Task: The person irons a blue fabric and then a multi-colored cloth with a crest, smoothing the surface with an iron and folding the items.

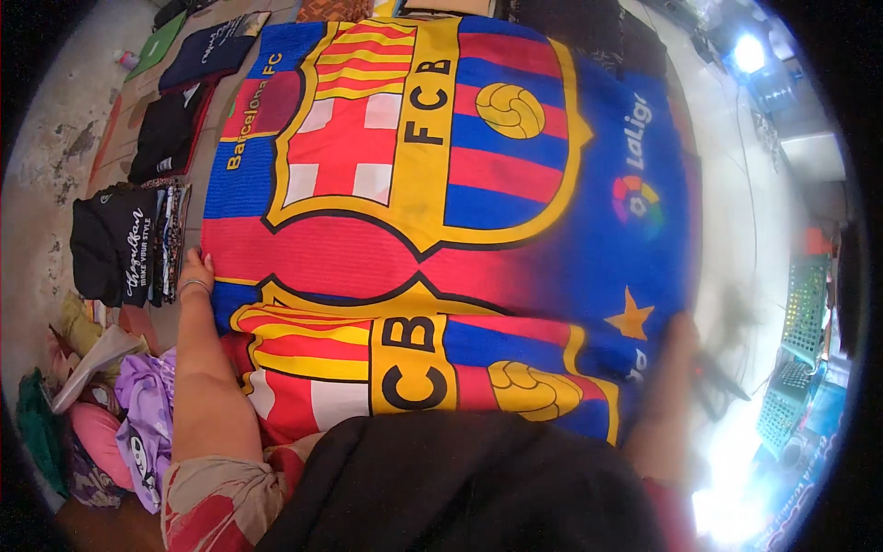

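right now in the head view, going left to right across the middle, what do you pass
stack of folded black shirts → left hand on the cloth's edge → big red, blue and yellow crest-printed cloth → right hand, blurred, at the cloth's right edge → green plastic baskets

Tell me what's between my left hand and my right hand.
In the head view, only the big striped blanket spans from the left hand to the right hand; each grips an edge.
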`<state>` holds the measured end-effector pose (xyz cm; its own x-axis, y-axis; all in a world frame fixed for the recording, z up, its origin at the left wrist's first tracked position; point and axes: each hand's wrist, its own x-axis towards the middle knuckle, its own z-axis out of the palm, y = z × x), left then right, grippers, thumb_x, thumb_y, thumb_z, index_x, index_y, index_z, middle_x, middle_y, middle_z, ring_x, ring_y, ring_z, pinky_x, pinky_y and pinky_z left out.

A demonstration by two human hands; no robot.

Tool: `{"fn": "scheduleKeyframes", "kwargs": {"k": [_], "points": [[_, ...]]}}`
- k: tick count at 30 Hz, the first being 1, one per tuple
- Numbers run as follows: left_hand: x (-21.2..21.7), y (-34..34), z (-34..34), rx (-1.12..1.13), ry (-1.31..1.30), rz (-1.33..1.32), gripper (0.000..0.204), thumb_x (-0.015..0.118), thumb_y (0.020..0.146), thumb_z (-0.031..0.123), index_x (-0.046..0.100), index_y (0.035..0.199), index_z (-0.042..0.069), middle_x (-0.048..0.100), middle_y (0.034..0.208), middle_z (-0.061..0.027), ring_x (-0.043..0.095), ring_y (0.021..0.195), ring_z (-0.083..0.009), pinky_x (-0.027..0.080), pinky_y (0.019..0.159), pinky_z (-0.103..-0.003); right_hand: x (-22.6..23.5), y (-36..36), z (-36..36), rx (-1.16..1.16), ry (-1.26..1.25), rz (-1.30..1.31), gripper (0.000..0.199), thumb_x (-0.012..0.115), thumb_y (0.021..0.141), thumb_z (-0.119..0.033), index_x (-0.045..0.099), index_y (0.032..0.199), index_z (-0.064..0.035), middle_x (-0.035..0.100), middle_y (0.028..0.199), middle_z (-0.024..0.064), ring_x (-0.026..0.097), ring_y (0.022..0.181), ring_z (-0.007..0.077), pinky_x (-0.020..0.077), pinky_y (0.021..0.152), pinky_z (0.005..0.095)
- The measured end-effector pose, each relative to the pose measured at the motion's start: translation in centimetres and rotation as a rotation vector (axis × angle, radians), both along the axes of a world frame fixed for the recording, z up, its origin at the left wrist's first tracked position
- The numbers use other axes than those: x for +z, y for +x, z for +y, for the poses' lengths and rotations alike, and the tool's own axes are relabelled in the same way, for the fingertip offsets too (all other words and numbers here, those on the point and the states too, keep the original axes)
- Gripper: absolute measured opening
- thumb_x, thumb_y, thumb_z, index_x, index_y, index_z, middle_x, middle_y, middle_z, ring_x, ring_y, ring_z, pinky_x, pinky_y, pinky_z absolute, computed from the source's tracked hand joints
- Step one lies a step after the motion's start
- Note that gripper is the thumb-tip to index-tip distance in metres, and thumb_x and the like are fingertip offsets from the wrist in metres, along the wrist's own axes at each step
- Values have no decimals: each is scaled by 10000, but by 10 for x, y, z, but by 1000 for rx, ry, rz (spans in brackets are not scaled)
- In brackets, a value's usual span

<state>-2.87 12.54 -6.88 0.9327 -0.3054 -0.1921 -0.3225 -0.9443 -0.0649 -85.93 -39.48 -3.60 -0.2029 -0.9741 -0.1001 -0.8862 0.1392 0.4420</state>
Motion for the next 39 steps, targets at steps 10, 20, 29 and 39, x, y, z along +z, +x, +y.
{"fn": "scheduleKeyframes", "kwargs": {"k": [10, 20, 29, 39], "points": [[53, -102, -233, -837, -113, -65, 514, 489, 795, 171, 407, 1290, 60, 424, 1320, -145, 384, 1236, -293, 321, 1017, -396, 49, 334, 67, 1056, 96, -611, 225, 598, 693, -160, 622, 901, -77, 583, 929, 131, 544, 868, 335, 454, 744, 442], [20, -58, -166, -672, -3, 9, 634, 531, 817, 283, 281, 1376, 120, 180, 1472, -80, 194, 1346, -276, 196, 1047, -525, 13, 148, -42, 393, -217, -261, 405, 483, 858, -345, 504, 1240, -212, 533, 1155, 150, 502, 1106, 315, 420, 889, 447], [-32, -45, -77, -470, -73, -118, 641, 403, 897, 422, 163, 1422, 144, 124, 1487, -85, 142, 1358, -305, 175, 1030, -580, 17, 146, 91, 825, -114, -479, 447, 551, 796, -201, 489, 1233, -132, 474, 1239, 172, 408, 1175, 383, 330, 982, 457], [-6, -12, -66, -283, 379, 134, 662, 367, 907, 443, 117, 1425, 116, 76, 1484, -134, 116, 1357, -316, 200, 1089, -384, 66, 23, 100, 554, -351, -507, 245, 576, 803, -122, 581, 1039, -56, 607, 948, 152, 588, 887, 279, 467, 779, 370]]}}
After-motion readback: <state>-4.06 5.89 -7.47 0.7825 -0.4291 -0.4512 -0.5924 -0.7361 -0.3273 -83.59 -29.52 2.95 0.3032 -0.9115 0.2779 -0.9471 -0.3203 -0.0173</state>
